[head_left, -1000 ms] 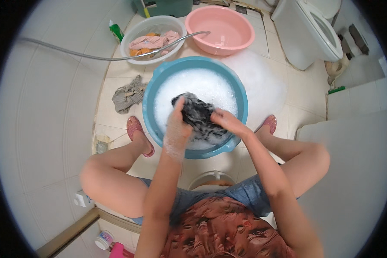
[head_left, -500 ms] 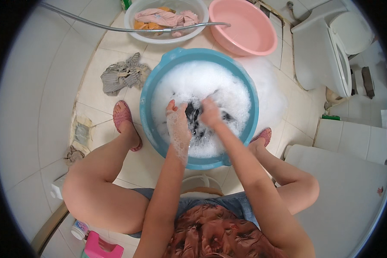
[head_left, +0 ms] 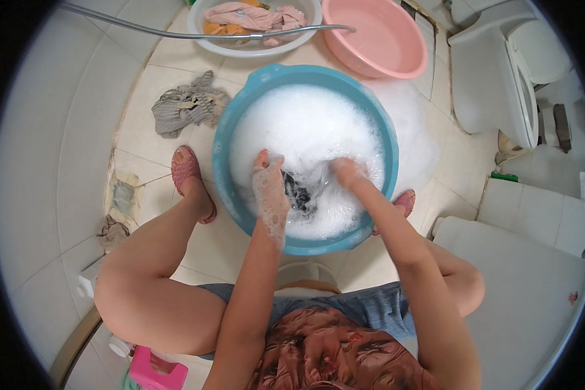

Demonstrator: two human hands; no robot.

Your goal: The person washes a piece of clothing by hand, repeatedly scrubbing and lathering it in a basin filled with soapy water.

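A blue basin [head_left: 224, 140] full of white suds stands on the floor between my feet. Dark wet cloth [head_left: 299, 195] shows through the foam in its middle. My left hand [head_left: 270, 185], coated in suds, is closed at the cloth's left edge with its fingers curled. Over on the right side of the basin, my right hand [head_left: 348, 173] dips into the foam, and its fingers are sunk out of sight. Most of the cloth lies hidden under suds.
Beyond the basin are a white tub [head_left: 205, 42] of pink and orange laundry and a pink basin [head_left: 377, 39]. A shower hose [head_left: 175, 40] crosses over them. A striped grey cloth [head_left: 182, 107] lies on the floor at left; spilled foam [head_left: 413, 130] spreads at right, near a toilet [head_left: 494, 84].
My right hand has moved right through the suds, away from my left hand, and less dark cloth shows. The left hand stays nearly in place.
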